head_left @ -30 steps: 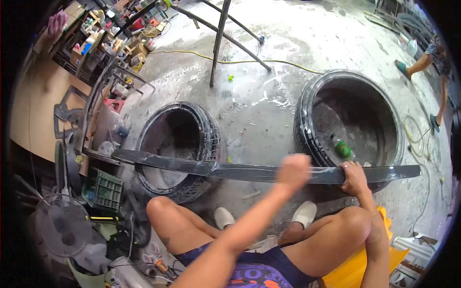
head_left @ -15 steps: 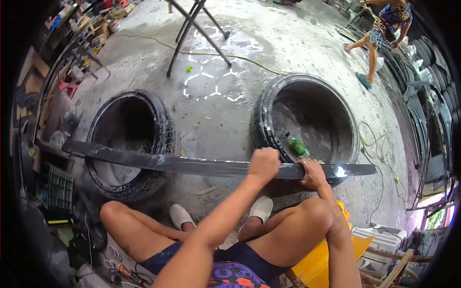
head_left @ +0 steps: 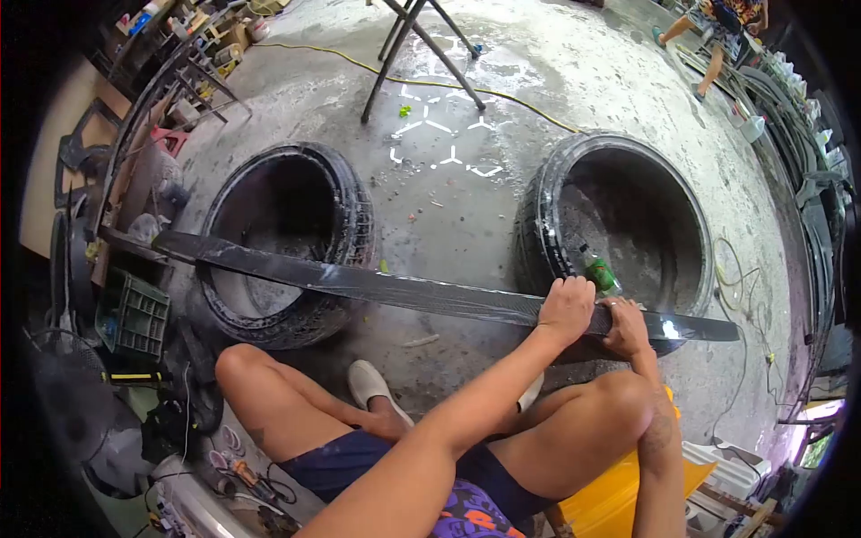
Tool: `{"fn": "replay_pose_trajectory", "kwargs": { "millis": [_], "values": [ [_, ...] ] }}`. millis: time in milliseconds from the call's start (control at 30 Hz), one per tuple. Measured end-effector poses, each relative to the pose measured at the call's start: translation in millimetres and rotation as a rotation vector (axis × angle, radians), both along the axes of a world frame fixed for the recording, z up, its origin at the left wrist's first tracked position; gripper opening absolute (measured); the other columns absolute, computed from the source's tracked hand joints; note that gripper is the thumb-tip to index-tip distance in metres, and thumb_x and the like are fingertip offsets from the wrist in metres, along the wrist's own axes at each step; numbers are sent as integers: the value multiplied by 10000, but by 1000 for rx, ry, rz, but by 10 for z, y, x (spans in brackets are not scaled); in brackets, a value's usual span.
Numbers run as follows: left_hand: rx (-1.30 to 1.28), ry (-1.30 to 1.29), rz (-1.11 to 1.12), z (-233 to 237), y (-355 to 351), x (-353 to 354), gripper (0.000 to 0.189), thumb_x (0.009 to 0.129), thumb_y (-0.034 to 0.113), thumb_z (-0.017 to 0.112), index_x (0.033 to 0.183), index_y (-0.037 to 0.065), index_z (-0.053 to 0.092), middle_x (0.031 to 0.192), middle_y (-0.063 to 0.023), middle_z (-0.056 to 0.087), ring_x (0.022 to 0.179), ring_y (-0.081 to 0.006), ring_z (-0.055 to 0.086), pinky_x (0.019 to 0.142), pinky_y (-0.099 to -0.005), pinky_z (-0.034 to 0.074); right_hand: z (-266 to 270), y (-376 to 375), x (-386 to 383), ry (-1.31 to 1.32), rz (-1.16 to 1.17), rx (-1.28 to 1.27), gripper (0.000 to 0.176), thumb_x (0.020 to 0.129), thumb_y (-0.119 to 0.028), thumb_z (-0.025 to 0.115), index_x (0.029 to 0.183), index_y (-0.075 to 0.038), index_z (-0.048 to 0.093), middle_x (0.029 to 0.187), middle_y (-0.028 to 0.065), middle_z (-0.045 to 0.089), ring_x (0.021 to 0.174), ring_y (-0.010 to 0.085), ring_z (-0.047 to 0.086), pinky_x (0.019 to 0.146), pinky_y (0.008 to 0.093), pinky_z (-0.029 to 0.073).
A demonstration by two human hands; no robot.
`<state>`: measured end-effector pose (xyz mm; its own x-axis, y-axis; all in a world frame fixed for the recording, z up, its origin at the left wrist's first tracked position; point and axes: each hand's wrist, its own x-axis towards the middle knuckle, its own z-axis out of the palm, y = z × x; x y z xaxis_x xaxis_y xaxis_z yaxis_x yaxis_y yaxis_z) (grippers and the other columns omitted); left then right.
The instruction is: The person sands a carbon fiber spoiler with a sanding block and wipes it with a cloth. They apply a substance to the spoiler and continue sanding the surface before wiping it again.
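Head view: a long dark strip (head_left: pixel 404 291) bridges 2 tyres (head_left: pixel 352 224) on the concrete floor, right hand (head_left: pixel 625 327) curled over its edge, left hand (head_left: pixel 565 309) bunched on top, apparently mid-rub; another stroke calls for a firm brace.

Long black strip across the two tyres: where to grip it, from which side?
Grip the long black strip across its width, by its long edges, coming from above on the seated person's side. It is thin and flat, bridging the left tyre and right tyre, so both edges are free between them. The right hand holds it near the right end; mid-span would likely balance better.
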<state>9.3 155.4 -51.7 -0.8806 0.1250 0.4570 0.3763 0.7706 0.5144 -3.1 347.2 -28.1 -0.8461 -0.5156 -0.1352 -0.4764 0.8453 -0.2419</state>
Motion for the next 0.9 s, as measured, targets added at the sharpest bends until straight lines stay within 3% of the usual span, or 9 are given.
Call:
{"fn": "replay_pose_trajectory", "kwargs": {
  "millis": [67,200,300,333,467,600,733,833,900],
  "values": [
    [-25,-42,4,10,-676,108,97,794,166,598,760,98,539,777,-132,562,775,-330,580,687,-467,433,70,-42,32,65,39,-49,563,577,-129,756,1114,-75,596,1096,124,629,1110,315,580,965,426,408],
    [-228,-252,473,-156,-2895,349,86,799,126,549,744,59,556,720,-167,564,672,-353,595,604,-478,473,63,-69,36,10,-22,-51,545,568,-137,760,1088,-74,609,1067,123,631,1093,318,579,948,422,411],
    [-253,-67,556,-117,-2869,336,99,792,129,560,729,55,545,665,-166,541,601,-361,575,558,-472,466,48,-78,25,38,-14,-44,545,588,-205,805,1079,-73,611,1044,124,635,1068,326,588,939,427,415],
    [-281,-246,462,-38,-2376,280,107,820,156,552,782,57,560,732,-166,561,681,-356,580,628,-481,472,57,-94,31,54,-15,-42,550,594,-227,819,1078,-73,610,1034,125,636,1059,328,590,935,427,417],
    [93,-60,16,82,-55,120,94,818,112,535,741,68,565,745,-166,591,727,-366,602,677,-493,473,14,-29,30,74,6,-65,544,612,-239,820,1083,-74,604,1019,141,634,1033,327,592,922,405,424],
    [-29,21,103,-6,-1009,209,136,810,182,562,723,78,554,736,-165,580,671,-361,584,645,-489,462,34,-45,40,125,49,-87,546,613,-214,818,1091,-76,593,1004,143,639,1019,332,597,910,409,423],
    [-265,-105,630,135,-3001,530,195,830,204,592,704,66,535,657,-157,565,570,-335,579,543,-467,473,17,-51,30,116,38,-64,528,624,-215,813,1080,-67,593,1008,151,646,1013,336,599,912,412,425],
    [-225,-253,465,47,-2390,458,122,770,149,612,681,78,567,667,-145,562,602,-339,585,531,-465,464,8,-36,13,61,16,-55,535,624,-221,816,1085,-65,593,1013,151,649,1022,339,599,920,413,424],
    [-94,-79,267,71,-1014,302,142,811,170,576,696,90,551,720,-136,575,672,-326,585,630,-465,461,-25,-12,27,146,38,-55,539,628,-217,814,1097,-68,595,1035,152,646,1044,332,595,935,415,423]
  ]
}}
